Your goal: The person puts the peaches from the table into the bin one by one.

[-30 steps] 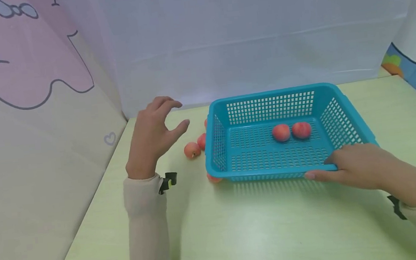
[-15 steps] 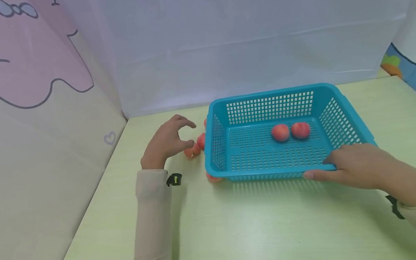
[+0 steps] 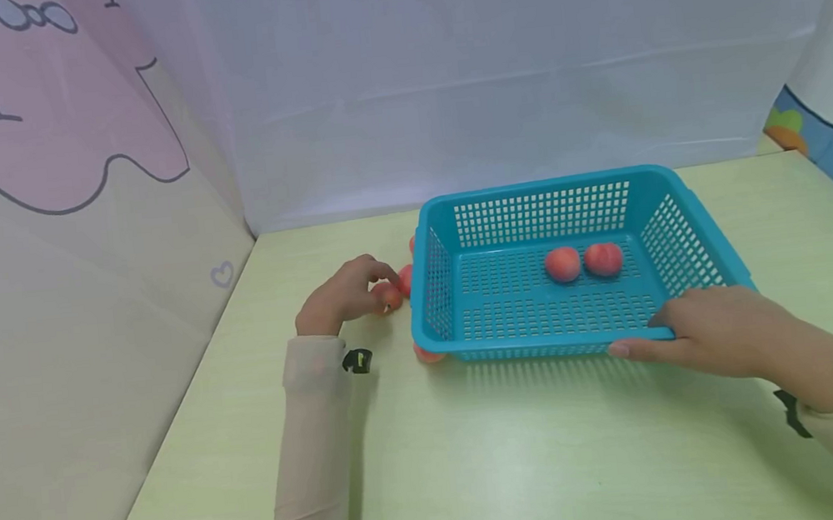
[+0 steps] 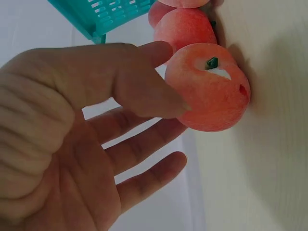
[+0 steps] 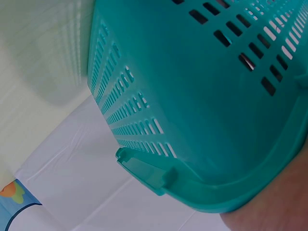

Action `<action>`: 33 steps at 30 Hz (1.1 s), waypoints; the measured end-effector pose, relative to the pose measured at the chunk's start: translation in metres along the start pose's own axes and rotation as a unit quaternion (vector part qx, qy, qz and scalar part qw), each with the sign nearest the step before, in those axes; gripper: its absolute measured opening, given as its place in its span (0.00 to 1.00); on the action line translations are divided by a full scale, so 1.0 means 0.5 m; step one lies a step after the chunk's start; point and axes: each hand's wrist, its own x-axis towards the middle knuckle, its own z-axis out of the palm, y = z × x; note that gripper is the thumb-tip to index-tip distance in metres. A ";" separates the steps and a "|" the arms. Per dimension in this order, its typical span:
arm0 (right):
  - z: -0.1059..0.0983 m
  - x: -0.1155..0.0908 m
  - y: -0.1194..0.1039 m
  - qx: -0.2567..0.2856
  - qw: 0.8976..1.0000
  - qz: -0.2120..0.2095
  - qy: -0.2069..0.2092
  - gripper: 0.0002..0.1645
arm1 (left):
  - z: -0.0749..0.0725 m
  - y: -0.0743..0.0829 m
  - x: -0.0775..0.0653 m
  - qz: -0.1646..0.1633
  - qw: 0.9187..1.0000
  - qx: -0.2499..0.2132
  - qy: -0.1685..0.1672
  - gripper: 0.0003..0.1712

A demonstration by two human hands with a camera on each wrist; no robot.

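My left hand (image 3: 344, 294) is at a peach (image 4: 209, 89) left of the basket, thumb on its near side and index finger on its far side. The peach is orange-red with a small green stem, a white patch and a dark red spot. The middle, ring and little fingers spread loosely behind it in the left wrist view. My right hand (image 3: 740, 338) grips the near right rim of a blue-green plastic basket (image 3: 545, 341), thumb outside, fingers partly hidden by the rim. Two peaches, a left one (image 3: 563, 265) and a right one (image 3: 603, 259), lie inside on the slotted floor.
Beside the basket's left wall more peaches sit on the table: one touching the held peach (image 4: 185, 31), one farther back (image 3: 413, 245), and one by the near left corner (image 3: 429, 354), partly covered by the basket. A white sheet (image 3: 504, 76) hangs behind the pale table (image 3: 497, 470).
My left hand has come down and to the right, from above the table to the nearest loose peach, and its fingers have closed in. My right hand and the basket stay put.
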 end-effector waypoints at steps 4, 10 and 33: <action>0.000 0.000 0.000 -0.002 1.000 -0.001 0.000 0.30 | 0.002 0.002 0.000 -0.003 1.000 0.004 -0.008 0.15; 0.000 0.000 -0.001 -0.002 1.000 0.000 0.002 0.29 | 0.004 0.007 -0.002 -0.028 0.999 -0.003 -0.015 0.17; 0.000 0.005 0.003 -0.013 1.000 0.005 -0.010 0.36 | 0.014 0.010 0.003 -0.108 0.993 0.015 -0.036 0.19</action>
